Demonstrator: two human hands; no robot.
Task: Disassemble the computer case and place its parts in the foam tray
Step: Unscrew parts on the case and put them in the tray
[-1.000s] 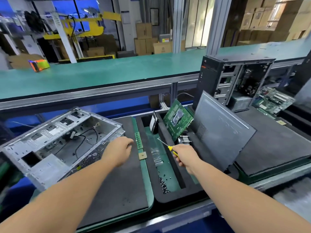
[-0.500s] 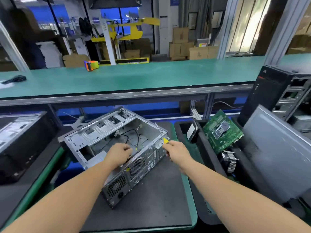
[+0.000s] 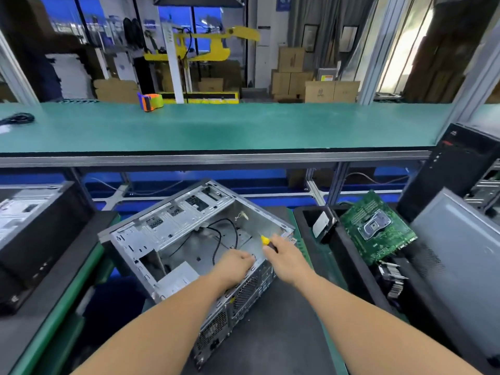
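Computer case (image 3: 189,239) lies open under both hands: left hand (image 3: 238,262) grips its rear edge, right hand (image 3: 285,259) clutches a screwdriver (image 3: 266,241).

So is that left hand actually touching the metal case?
Touching. The head view shows the left hand resting on the near rim of the open case, fingers curled over its edge with no gap. The right hand holds a screwdriver beside it.
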